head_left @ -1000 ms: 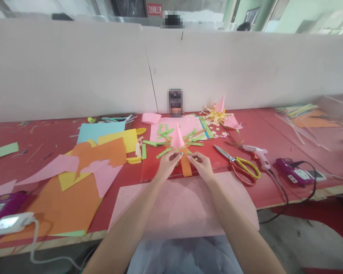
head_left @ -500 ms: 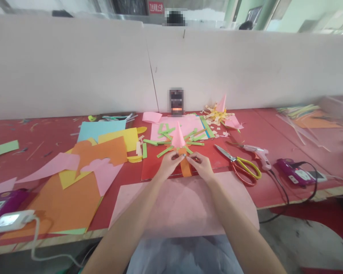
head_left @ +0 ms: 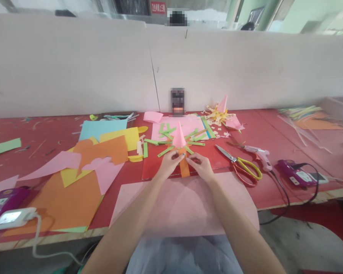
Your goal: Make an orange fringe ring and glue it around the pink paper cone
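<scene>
In front of me stands a paper craft with a pink paper cone (head_left: 179, 137) at its centre and green paper strips (head_left: 166, 151) spreading out around it. An orange paper strip (head_left: 184, 168) runs from the cone's base toward me. My left hand (head_left: 171, 161) pinches this strip at its left edge near the cone. On the strip's right side is my right hand (head_left: 200, 164), thumb and fingers pressed together at its edge. Whatever lies between the fingertips is mostly hidden. A red board (head_left: 151, 167) lies under the craft.
Scissors (head_left: 240, 165) and a pink glue gun (head_left: 260, 155) lie to the right, beside a purple power strip (head_left: 297, 173). Orange paper sheets (head_left: 65, 201) cover the left side. A second cone craft (head_left: 220, 110) stands at the back. Behind it rises a white partition (head_left: 103, 64).
The view has shifted slightly. My right hand's fingers have moved a little at the strip's right edge; my left hand stays in place on it.
</scene>
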A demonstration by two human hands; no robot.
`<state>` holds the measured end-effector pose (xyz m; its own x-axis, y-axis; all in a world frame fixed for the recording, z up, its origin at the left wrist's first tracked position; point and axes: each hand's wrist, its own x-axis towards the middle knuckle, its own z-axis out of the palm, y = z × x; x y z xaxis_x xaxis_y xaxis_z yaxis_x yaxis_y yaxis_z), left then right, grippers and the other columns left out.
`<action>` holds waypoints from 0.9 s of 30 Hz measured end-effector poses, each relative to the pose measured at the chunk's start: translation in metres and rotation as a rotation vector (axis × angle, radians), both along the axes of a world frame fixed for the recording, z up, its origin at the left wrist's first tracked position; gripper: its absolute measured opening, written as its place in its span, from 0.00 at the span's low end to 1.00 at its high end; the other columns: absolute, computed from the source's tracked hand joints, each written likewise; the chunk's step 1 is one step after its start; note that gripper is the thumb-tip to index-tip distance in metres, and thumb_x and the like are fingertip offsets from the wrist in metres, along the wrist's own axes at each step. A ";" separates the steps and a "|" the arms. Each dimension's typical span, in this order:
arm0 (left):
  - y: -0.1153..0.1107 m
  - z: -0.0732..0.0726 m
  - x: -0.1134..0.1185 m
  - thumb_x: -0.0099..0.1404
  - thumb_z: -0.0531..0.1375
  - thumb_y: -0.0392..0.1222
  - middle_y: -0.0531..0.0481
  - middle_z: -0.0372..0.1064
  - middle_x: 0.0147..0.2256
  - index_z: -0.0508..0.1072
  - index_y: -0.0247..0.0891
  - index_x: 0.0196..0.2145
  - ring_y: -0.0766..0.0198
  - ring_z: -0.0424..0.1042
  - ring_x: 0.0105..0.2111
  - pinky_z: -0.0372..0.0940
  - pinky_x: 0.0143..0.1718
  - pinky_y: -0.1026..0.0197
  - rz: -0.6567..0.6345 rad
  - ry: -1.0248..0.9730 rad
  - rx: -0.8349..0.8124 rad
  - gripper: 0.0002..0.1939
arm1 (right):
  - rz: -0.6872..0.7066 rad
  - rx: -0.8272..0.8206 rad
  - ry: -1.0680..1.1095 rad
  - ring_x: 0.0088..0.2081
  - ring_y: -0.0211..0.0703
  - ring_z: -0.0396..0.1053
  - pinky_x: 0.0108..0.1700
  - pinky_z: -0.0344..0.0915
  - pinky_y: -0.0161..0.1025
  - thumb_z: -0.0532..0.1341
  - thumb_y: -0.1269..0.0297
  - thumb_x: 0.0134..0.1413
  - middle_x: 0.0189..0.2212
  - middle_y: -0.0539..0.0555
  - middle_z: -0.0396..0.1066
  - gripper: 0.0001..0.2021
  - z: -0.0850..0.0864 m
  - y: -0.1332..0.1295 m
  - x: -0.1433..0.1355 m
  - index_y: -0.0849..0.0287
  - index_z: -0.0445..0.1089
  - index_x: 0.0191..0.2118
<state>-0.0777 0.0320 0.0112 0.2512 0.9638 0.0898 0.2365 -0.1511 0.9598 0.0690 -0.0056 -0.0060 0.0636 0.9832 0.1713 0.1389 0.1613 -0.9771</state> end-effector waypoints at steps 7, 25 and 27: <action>-0.001 0.001 0.000 0.54 0.57 0.47 0.56 0.57 0.20 0.65 0.36 0.21 0.69 0.57 0.23 0.53 0.25 0.66 0.014 0.009 0.004 0.12 | 0.010 0.006 -0.017 0.31 0.38 0.65 0.34 0.62 0.35 0.59 0.56 0.45 0.27 0.50 0.69 0.10 0.003 -0.001 0.000 0.58 0.68 0.27; -0.002 0.004 0.002 0.53 0.57 0.46 0.56 0.58 0.20 0.65 0.36 0.21 0.68 0.59 0.23 0.55 0.26 0.65 0.025 0.020 -0.035 0.11 | 0.015 -0.005 -0.034 0.30 0.37 0.65 0.33 0.61 0.34 0.59 0.56 0.46 0.26 0.50 0.68 0.10 0.005 -0.002 -0.001 0.58 0.68 0.26; -0.002 0.004 0.001 0.53 0.57 0.46 0.56 0.59 0.21 0.65 0.36 0.21 0.68 0.59 0.24 0.55 0.26 0.65 0.027 0.017 -0.034 0.11 | 0.015 -0.001 -0.038 0.30 0.37 0.65 0.33 0.61 0.34 0.59 0.56 0.46 0.26 0.50 0.68 0.10 0.006 -0.002 -0.001 0.58 0.68 0.27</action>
<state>-0.0763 0.0298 0.0151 0.2267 0.9725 0.0531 0.2563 -0.1122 0.9601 0.0681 -0.0077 -0.0005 0.0425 0.9842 0.1719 0.1733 0.1622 -0.9714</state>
